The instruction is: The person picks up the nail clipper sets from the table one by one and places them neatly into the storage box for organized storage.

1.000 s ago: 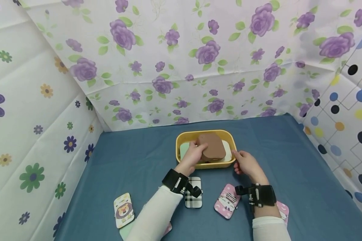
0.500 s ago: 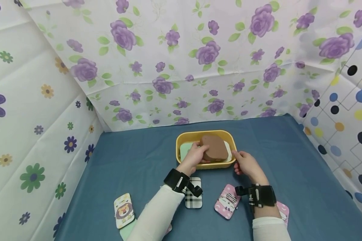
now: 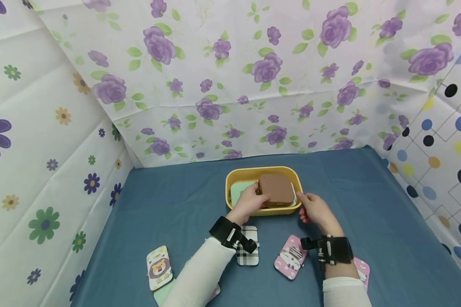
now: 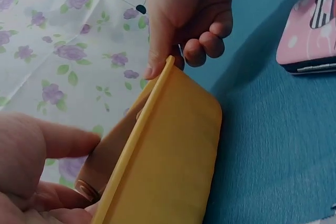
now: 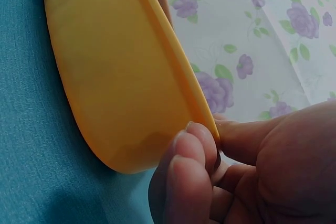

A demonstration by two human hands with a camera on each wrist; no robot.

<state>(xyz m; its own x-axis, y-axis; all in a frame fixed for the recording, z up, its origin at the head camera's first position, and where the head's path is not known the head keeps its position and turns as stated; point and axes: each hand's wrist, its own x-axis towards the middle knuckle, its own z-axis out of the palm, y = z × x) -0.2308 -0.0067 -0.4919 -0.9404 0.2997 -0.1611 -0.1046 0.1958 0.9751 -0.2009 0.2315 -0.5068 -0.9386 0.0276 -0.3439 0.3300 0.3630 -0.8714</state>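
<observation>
A yellow plastic bin (image 3: pixel 234 172) stands on the blue cloth near its far edge. In it, a brown rounded-square case (image 3: pixel 278 187) lies towards the right end, over something whitish that is mostly covered. My left hand (image 3: pixel 249 200) pinches the case at its left edge; the left wrist view shows the thumb on the brown case (image 4: pixel 111 148) beside a small round stud. A mint-green case (image 3: pixel 238 189) shows at the bin's left. With thumb and curled fingers, my right hand (image 3: pixel 314 209) grips the bin's right rim, seen close on the yellow bin (image 5: pixel 121 77) in the right wrist view.
Small flat cases lie in front: a lion-printed one (image 3: pixel 159 268), a mint one (image 3: pixel 164 291) partly under it, a black-and-white plaid one (image 3: pixel 249 256), a pink one (image 3: pixel 291 258) and another pink one (image 3: pixel 363 270) behind the right wrist. Floral sheets hang around the table.
My left hand and the brown case have shifted slightly right and down in the bin, and the case has turned straighter. My right hand stays at the rim.
</observation>
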